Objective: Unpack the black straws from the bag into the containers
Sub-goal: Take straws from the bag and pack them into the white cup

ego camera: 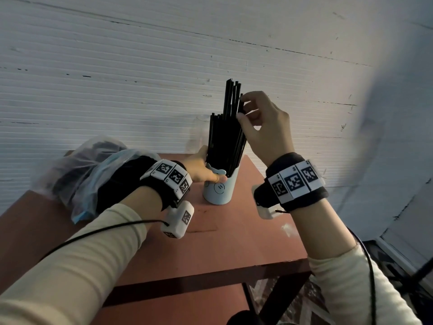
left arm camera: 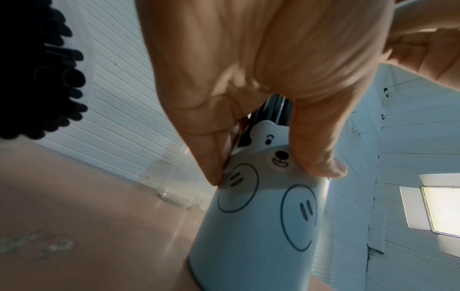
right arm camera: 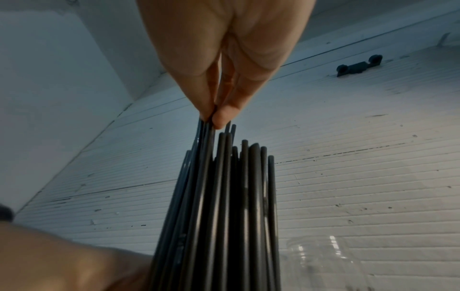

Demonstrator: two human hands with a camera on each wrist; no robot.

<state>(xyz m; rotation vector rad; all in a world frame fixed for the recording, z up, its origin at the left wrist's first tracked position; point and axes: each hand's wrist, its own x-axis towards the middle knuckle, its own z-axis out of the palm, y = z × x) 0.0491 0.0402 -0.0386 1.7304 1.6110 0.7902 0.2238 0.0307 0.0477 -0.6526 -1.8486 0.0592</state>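
My makeshift work corner, place type unclear: scuffed white ribbed wall panels (ego camera: 140,66), worn red table (ego camera: 234,242), patterned floor (ego camera: 304,301) below.

The white cup (ego camera: 219,188) stands near the far right of the desk (ego camera: 234,242), packed with upright black straws (ego camera: 228,137) that fill its mouth. The left hand (ego camera: 201,167) wraps the cup's left side, and the right hand (ego camera: 264,127) blocks the straw tops from the right. The plastic bag (ego camera: 77,174) takes up the far left corner, and a clear glass (left arm camera: 174,189) stands behind the cup against the wall (ego camera: 140,66). The near half of the desk, in front of the cup, lies open between the two forearms.
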